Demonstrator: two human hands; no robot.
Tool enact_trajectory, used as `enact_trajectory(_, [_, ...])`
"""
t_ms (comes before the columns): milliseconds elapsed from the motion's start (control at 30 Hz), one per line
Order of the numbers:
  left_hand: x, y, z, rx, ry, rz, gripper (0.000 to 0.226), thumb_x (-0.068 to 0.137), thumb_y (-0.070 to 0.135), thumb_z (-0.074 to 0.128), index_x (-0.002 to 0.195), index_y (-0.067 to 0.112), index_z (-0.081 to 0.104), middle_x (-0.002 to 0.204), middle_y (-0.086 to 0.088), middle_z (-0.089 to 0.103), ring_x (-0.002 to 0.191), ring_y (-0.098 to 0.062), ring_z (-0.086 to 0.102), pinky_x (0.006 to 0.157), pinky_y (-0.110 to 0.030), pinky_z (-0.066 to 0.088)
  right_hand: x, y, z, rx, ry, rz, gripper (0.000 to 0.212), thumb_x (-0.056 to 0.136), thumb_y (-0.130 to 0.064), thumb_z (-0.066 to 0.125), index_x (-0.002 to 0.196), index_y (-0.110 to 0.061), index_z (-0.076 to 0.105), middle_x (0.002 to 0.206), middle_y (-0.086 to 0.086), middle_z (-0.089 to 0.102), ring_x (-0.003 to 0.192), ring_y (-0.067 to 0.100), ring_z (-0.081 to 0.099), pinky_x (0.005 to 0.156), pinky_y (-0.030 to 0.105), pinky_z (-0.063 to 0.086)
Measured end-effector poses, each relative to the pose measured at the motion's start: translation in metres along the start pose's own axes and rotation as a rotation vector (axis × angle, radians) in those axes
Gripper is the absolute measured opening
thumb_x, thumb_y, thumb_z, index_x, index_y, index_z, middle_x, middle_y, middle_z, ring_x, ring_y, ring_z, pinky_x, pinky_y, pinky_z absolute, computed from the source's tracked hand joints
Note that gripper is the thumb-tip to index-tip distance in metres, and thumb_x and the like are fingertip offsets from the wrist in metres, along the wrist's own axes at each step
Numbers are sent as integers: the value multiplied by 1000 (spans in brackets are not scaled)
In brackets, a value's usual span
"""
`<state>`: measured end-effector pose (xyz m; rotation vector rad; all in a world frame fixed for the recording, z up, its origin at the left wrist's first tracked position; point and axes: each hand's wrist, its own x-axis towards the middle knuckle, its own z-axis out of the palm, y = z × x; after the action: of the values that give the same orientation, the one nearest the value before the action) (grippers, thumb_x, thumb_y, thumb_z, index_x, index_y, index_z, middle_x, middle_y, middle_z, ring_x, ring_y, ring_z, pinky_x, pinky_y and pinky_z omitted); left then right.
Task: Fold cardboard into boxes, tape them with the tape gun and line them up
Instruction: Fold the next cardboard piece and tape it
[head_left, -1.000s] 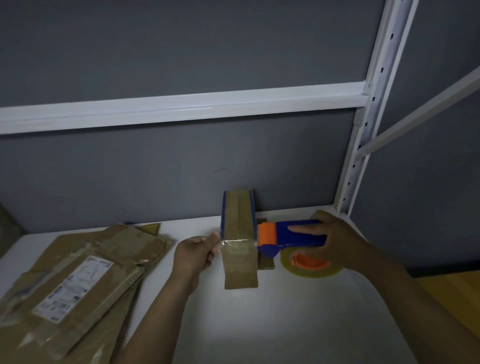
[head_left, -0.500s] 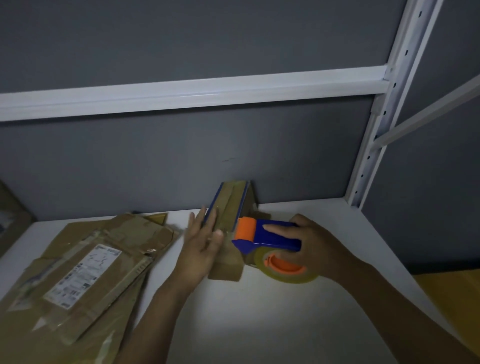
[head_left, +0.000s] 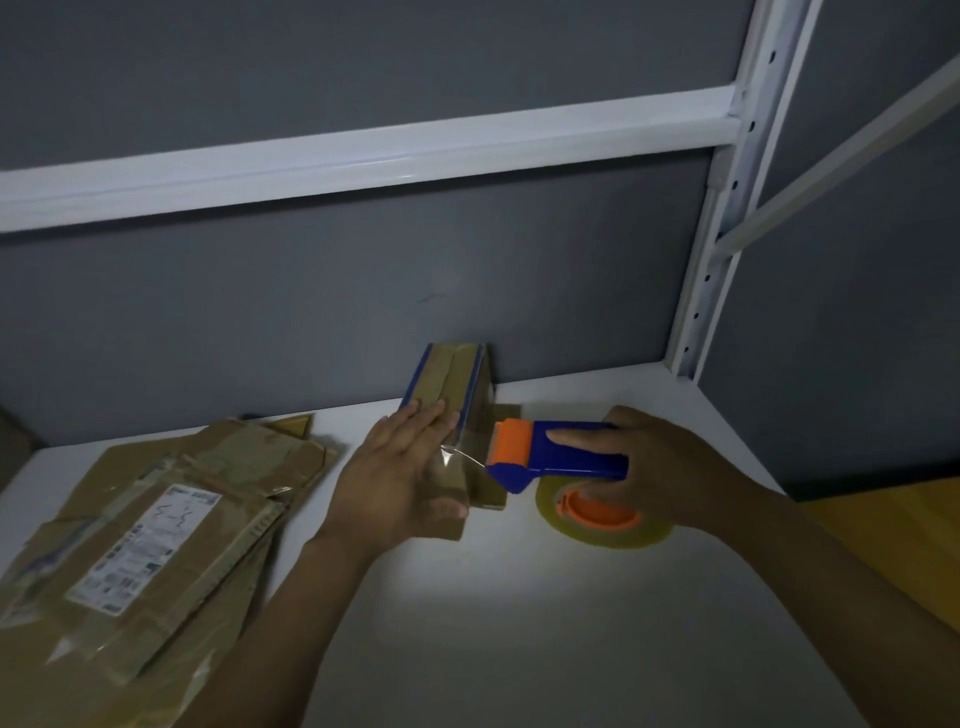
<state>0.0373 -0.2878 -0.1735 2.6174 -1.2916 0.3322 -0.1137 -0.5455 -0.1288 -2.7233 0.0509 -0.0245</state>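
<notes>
At back of table, against grey wall, has small box sloping up, long axis running from near side toward wall. Presses left hand flat on box's near taped face, fingers straight, gripping nothing. Wraps right hand round tape gun handle, just right of box, roll low over table. Shows thin tape strand stretched from box to gun mouth. Probably needs pull rightward, away from box, to sever; pins box with nearer left hand. Ignores flattened cardboard piled left.
</notes>
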Motion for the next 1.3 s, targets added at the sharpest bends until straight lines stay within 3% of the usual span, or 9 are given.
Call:
enact_trajectory(267, [1, 5, -7, -27, -26, -21, 109, 65, 88, 41, 153, 28, 16, 158, 12, 11, 143, -3, -1, 112, -20, -5, -20, 2, 0, -194, 48, -22, 66, 90, -53, 54, 145, -49, 18, 116, -10, 37, 103, 5, 41, 80, 15, 36])
enact_trajectory(400, [0, 9, -5, -67, -9, -47, 102, 72, 71, 63, 152, 27, 19, 160, 8, 17, 142, -3, 0, 113, -22, 0, -16, -9, 5, -325, 109, -78, 63, 91, -53, 53, 146, -45, 24, 123, -4, 44, 113, 13, 47, 78, 18, 31])
enact_trajectory(500, [-3, 9, -3, -69, 6, -25, 104, 68, 81, 56, 151, 26, 24, 158, 7, 22, 142, -4, 4, 113, -24, 5, -3, -22, 15, -299, 167, -143, 60, 87, -44, 64, 142, -32, 43, 120, 7, 53, 112, 25, 53, 78, 23, 32])
enact_trajectory(767, [-5, 15, 0, -78, 14, -47, 105, 65, 85, 41, 151, 28, 21, 152, 16, 11, 143, -5, 6, 114, -20, -1, 12, -30, 13, -336, 172, 9, 55, 90, -40, 57, 142, -38, 39, 119, 3, 55, 102, 21, 55, 81, 26, 39])
enact_trajectory(933, [-8, 23, -7, -84, -1, -50, 119, 55, 99, 22, 152, 29, 16, 153, 16, 6, 143, -6, 3, 115, -23, 2, 10, -6, 1, 72, 109, 168, 57, 84, -37, 67, 136, -44, 46, 113, -16, 59, 88, 4, 52, 73, 21, 38])
enact_trajectory(1033, [-4, 34, -19, -150, 50, -124, 104, 68, 90, 18, 150, 28, 31, 151, 10, 33, 142, -16, 26, 114, -31, 19, 5, 11, 2, 702, 91, 306, 45, 81, -24, 72, 123, -35, 60, 103, -12, 67, 89, 7, 61, 70, 18, 47])
enact_trajectory(1100, [4, 31, -21, -177, 132, -146, 81, 84, 75, 22, 141, 24, 49, 138, 3, 54, 127, -23, 47, 105, -38, 35, 4, 20, 4, 886, 69, 347, 33, 81, -16, 72, 111, -28, 65, 96, -7, 69, 86, 9, 64, 67, 17, 48])
enact_trajectory(1200, [16, 19, -19, -120, 172, -140, 75, 94, 68, 15, 131, 21, 61, 132, 2, 61, 119, -25, 52, 101, -39, 39, 10, 36, 10, 770, 29, 401, 19, 81, -26, 74, 100, -24, 71, 91, -1, 72, 83, 13, 67, 70, 22, 54])
enact_trajectory(1300, [20, 20, -14, -151, 120, -137, 66, 95, 58, 15, 141, 23, 48, 148, 10, 40, 142, -10, 24, 116, -19, 8, 24, 41, 24, 345, 95, 397, 24, 84, -41, 65, 87, -18, 70, 81, 1, 70, 77, 18, 65, 72, 34, 53])
